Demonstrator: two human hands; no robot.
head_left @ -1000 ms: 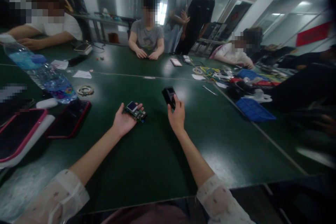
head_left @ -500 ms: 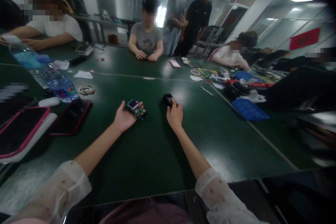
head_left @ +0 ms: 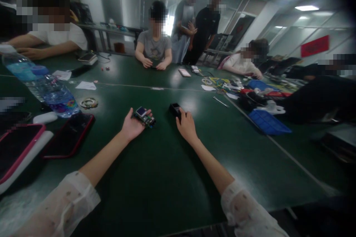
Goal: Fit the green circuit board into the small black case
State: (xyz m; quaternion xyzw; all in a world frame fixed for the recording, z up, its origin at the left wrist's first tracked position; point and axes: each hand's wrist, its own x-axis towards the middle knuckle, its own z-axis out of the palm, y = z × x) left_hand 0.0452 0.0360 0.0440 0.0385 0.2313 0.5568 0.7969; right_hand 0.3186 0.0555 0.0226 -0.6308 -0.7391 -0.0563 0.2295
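Note:
My left hand (head_left: pixel 132 124) is palm up above the table, with a small green circuit board (head_left: pixel 148 118) resting across its fingers. A little square screen (head_left: pixel 141 111) sits on the board and faces up. To the right, my right hand (head_left: pixel 187 125) reaches palm down to a small black box-shaped case (head_left: pixel 174 109) on the table. Its fingertips are on the near right end of the case, and the fingers partly cover it. A short gap of bare table lies between the board and the case.
On the green table (head_left: pixel 155 177), two water bottles (head_left: pixel 59 98), a red-edged phone (head_left: pixel 71 137) and a pink-rimmed device (head_left: pixel 20 152) stand or lie left. A spanner (head_left: pixel 221 102), tangled wires (head_left: pixel 215 81) and a blue tray (head_left: pixel 268 121) lie right. A person (head_left: pixel 154 48) sits opposite.
The black case has shifted slightly left, and my right hand has slid back toward its right end. My left hand still bears the circuit board. The camera view has tilted a little.

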